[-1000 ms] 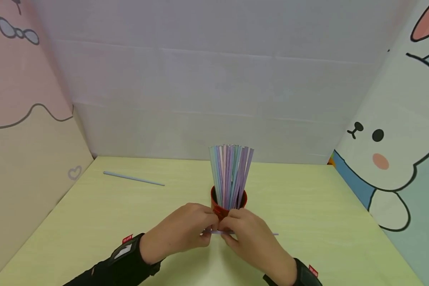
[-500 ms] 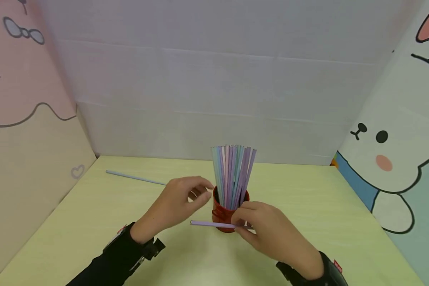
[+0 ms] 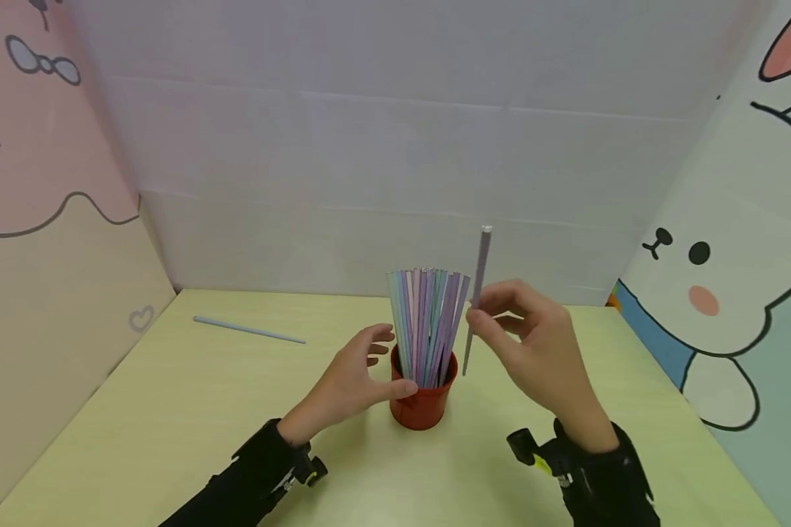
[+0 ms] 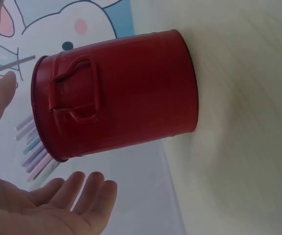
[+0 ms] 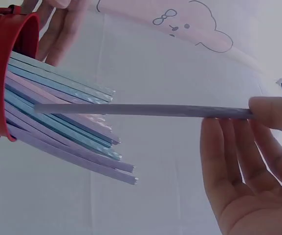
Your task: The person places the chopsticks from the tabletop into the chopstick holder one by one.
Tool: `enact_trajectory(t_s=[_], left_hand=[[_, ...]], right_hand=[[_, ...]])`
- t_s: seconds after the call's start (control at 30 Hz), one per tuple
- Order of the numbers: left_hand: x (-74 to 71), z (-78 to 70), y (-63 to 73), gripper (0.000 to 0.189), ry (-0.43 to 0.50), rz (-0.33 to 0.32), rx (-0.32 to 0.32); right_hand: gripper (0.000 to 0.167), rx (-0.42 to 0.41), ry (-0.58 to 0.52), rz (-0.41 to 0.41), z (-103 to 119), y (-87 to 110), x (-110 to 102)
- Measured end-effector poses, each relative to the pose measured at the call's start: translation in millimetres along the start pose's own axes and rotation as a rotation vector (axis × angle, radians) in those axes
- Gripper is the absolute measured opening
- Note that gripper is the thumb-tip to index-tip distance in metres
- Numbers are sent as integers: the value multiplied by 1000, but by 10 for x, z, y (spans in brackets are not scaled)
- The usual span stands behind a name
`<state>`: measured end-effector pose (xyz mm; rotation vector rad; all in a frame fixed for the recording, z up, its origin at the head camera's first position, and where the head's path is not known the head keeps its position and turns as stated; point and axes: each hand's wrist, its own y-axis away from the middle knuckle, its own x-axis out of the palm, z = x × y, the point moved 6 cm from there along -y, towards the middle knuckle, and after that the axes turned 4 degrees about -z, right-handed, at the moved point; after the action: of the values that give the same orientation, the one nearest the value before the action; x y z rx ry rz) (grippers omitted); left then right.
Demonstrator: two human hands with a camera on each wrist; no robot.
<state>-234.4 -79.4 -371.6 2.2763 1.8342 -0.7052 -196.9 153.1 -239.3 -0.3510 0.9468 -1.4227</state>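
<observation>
A red bucket [image 3: 422, 411] stands upright on the table, packed with pastel straws [image 3: 428, 322] in purple, blue, green and pink. My right hand [image 3: 537, 348] pinches a single purple straw [image 3: 480, 267] between thumb and fingers, just right of the bunch and nearly upright. In the right wrist view that straw [image 5: 131, 109] points across the bunch toward the bucket's mouth, with clear film on the bunched straws' ends. My left hand [image 3: 356, 373] is spread at the bucket's left side, thumb across its front rim. The left wrist view shows the bucket [image 4: 131, 93] with a wire loop on its side.
A pale blue straw [image 3: 249, 330] lies alone on the table [image 3: 138, 439] at the back left. A white sheet [image 3: 395, 161] rises behind the table. Panels with cartoon drawings stand at both sides.
My right hand has lifted the purple straw from in front of the bucket to its right and turned it from level to upright. My left hand has let go of it and moved to the bucket's side.
</observation>
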Motion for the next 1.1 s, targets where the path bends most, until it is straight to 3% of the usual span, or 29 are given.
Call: enact_trajectory(t_s=[0.13, 0.27, 0.63, 0.87, 1.1], left_hand=[[97, 45, -22, 92, 14, 15, 22], [167, 95, -26, 92, 16, 26, 18], [295, 151, -32, 93, -18, 25, 46], [289, 154, -24, 90, 13, 28, 36], [275, 130, -9, 89, 5, 35, 30]], right_hand=[[18, 45, -88, -89, -145, -10, 41], [15, 113, -91, -94, -340, -5, 138], [13, 233, 40, 32, -761, 79, 309], [12, 311, 118, 127, -880, 123, 395], [11, 337, 199, 209, -903, 151, 412]])
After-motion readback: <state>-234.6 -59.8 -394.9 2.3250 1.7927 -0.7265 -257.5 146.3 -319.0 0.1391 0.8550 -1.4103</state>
